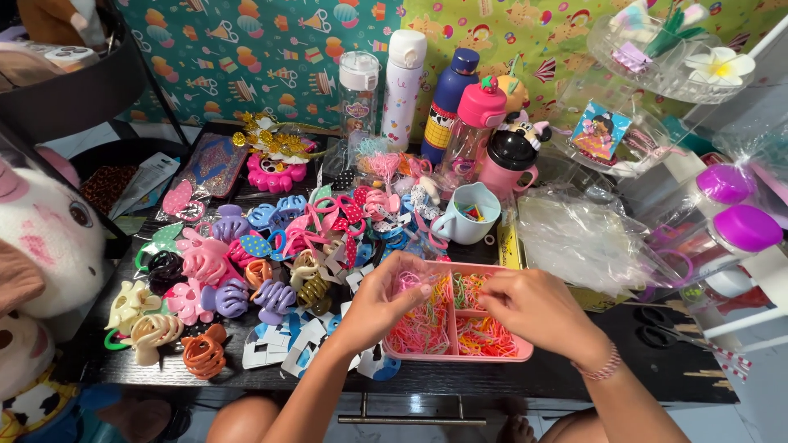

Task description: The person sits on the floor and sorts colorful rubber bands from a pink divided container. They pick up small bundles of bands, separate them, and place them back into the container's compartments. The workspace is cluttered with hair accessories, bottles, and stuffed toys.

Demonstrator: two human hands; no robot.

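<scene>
Head view: hands (460, 308) over tray (525, 351) (pink).

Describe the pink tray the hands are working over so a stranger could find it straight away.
Start at the black table and look at its near edge, right of the heap of hair claws. The pink tray sits there under the left hand and right hand. It alone is split into compartments packed with tiny bright elastic bands.
</scene>
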